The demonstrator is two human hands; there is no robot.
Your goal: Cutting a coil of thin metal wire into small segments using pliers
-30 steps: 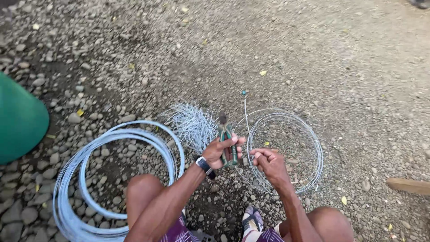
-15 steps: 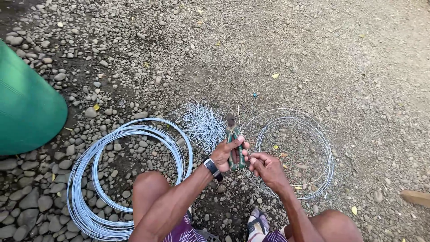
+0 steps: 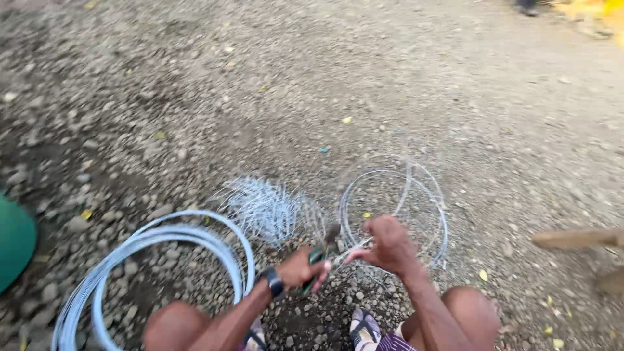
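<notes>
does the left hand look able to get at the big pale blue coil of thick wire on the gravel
Probably yes: the big pale blue coil of thick wire lies just beside the left hand with nothing between, but that hand's grip is full with green-handled pliers.

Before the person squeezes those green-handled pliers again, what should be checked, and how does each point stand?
1. Left hand grips the green-handled pliers: ok.
2. Right hand holds the thin grey wire by the pliers: ok.
3. Wire seated between the jaws: cannot tell, blurred.
4. Fingers clear of the jaws: cannot tell.
5. Thin wire coil lies flat on the gravel ground: ok.
6. Thick pale-blue wire coil apart from both hands: ok.
</notes>
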